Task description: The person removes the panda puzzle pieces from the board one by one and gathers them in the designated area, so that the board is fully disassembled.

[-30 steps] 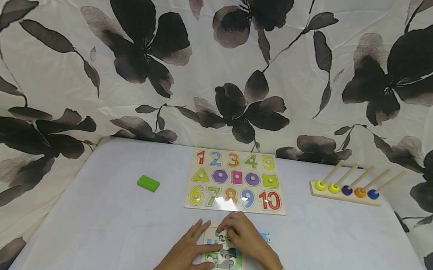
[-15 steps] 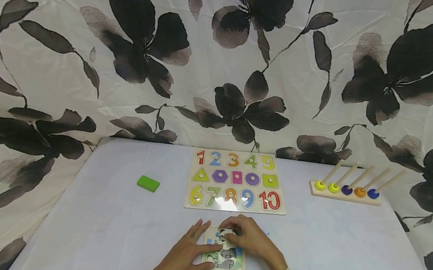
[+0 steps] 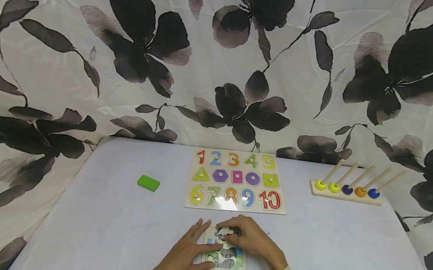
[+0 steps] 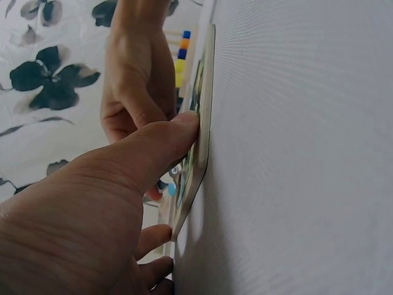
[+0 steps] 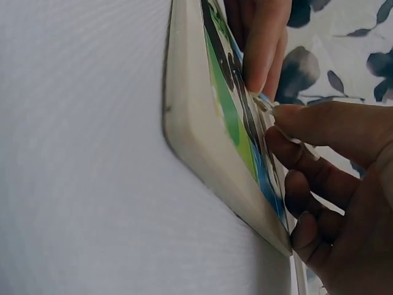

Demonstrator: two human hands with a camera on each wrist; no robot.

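The left hand [image 3: 184, 257] has its fingers spread, with thumb and index finger stretched toward the person's right. The right hand [image 3: 251, 239], angled inward from the wrist [image 3: 277, 263], pinches between thumb and index finger, its other fingers curled.

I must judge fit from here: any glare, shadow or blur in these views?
Head: white glare low on the number board. Left wrist: dim, with a shadow on the table by the edge of the puzzle. Right wrist: also dim, and the flowered cloth behind looks soft.
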